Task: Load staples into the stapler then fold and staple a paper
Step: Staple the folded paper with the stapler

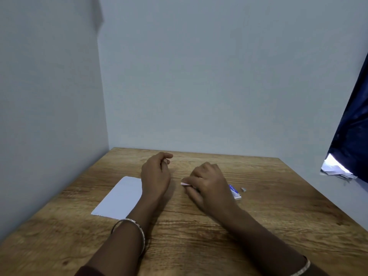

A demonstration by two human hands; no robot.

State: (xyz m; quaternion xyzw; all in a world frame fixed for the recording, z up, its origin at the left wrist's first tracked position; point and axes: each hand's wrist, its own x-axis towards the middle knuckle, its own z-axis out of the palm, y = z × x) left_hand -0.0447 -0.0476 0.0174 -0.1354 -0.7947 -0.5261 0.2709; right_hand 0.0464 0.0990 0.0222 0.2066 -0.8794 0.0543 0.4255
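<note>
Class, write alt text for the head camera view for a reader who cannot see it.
Two bare hands rest over a wooden table: the right hand pinches a small pinkish object, the left hand is loosely curled and empty. A white paper lies flat to the left, a small blue-and-white box to the right.

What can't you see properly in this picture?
Head view:
- Pink thing: mostly hidden under the right hand; stapler or not, unclear.
- Blue-and-white box: partly behind that hand, label too small.
- Tiny grey piece: too small to identify.
- Paper: one corner covered by the left hand.
</note>
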